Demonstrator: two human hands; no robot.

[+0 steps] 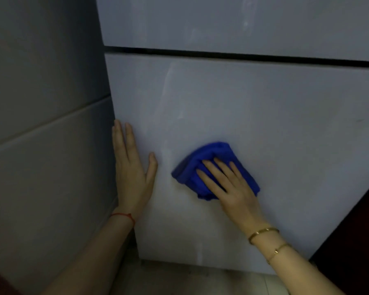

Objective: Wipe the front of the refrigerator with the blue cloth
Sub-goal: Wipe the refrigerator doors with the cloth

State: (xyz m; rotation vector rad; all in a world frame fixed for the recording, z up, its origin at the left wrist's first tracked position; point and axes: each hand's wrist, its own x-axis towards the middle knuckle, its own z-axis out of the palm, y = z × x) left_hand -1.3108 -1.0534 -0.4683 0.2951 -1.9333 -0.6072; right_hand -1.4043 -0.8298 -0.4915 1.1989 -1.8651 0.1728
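The white refrigerator (pixel 264 116) fills the view, its front split by a dark horizontal gap between an upper and a lower door. A bunched blue cloth (pixel 209 156) lies flat against the lower door. My right hand (pixel 230 188) presses on the cloth with fingers spread, covering its lower right part. My left hand (pixel 132 167) rests flat and open on the lower door's left edge, holding nothing. Faint pale streaks run down the door above and left of the cloth.
A grey tiled wall (pixel 47 124) meets the refrigerator's left side. Tiled floor (pixel 200 282) shows under the door's bottom edge. A dark surface (pixel 354 231) stands at the lower right, beside the door.
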